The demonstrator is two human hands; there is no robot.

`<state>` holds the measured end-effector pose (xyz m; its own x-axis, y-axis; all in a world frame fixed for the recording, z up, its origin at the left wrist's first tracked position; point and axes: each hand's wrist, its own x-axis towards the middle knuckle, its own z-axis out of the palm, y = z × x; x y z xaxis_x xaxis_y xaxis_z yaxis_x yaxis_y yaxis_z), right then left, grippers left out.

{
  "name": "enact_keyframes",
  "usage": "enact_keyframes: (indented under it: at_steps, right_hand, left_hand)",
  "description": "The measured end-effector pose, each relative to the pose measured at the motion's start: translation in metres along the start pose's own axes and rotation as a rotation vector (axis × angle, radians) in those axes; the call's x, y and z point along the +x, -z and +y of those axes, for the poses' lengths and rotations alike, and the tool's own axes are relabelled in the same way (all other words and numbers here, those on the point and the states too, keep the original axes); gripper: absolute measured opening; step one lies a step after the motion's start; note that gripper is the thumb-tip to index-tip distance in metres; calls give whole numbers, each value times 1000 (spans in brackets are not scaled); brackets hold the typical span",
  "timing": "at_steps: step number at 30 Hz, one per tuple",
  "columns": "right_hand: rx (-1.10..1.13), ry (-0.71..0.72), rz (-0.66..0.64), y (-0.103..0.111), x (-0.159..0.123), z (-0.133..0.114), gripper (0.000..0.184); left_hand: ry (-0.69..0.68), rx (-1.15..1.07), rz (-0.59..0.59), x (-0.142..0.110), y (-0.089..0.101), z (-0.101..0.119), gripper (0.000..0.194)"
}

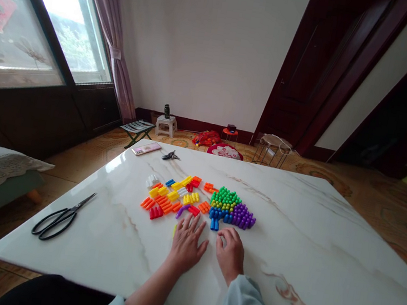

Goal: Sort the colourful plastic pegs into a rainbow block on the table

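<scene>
My left hand (188,243) lies with fingers spread on the table, its fingertips close to a red piece (194,210) and a purple curved piece (182,211). A sliver of yellow (175,230) shows beside its outer edge, mostly hidden. To its right, my right hand (230,251) is curled with the fingers together; whatever they may hold is hidden. Just beyond it stand blue plastic pieces (214,224), next to purple (243,216) and green (225,197) bead-like clusters grouped by colour. Further left are loose orange pieces (167,205), yellow pieces (191,198) and white pieces (152,181).
Black-handled scissors (63,216) lie at the left of the marble-patterned table (315,233). A phone (147,149) and a bunch of keys (170,155) rest near the far edge. Beyond are a folding stool (138,127), a white stool (166,125) and a round stool (275,143).
</scene>
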<state>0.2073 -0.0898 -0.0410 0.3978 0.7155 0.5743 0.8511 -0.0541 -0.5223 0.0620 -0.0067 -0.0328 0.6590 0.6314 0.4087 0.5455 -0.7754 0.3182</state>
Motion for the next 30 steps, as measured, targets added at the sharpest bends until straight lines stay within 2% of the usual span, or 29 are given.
enact_keyframes:
  at_steps: [4,8,12,15,19,24,27,30]
  right_hand:
    - [-6,9,-52,-2,2,0,16]
    - [-9,-22,-2,-5,4,4,24]
    - [-130,52,-47,-6,6,2,34]
    - [-177,84,-118,-5,6,-2,25]
    - [-160,63,-138,-2,5,-5,7]
    - [-175,94,-138,-3,1,-5,7]
    - [-165,174,-137,-7,-2,-3,22]
    - [-171,219,-135,-12,-3,-2,24]
  left_hand:
    - [2,6,-8,0,1,1,49]
    - [2,19,-20,1,0,0,50]
    - [6,31,-36,1,0,0,50]
    - [10,29,-26,0,-1,-1,48]
    - [17,35,-15,0,-2,-1,46]
    - [19,38,-23,0,-2,-1,47]
    - [20,33,-26,0,-2,-1,47]
    - [19,30,-25,0,-2,-1,47]
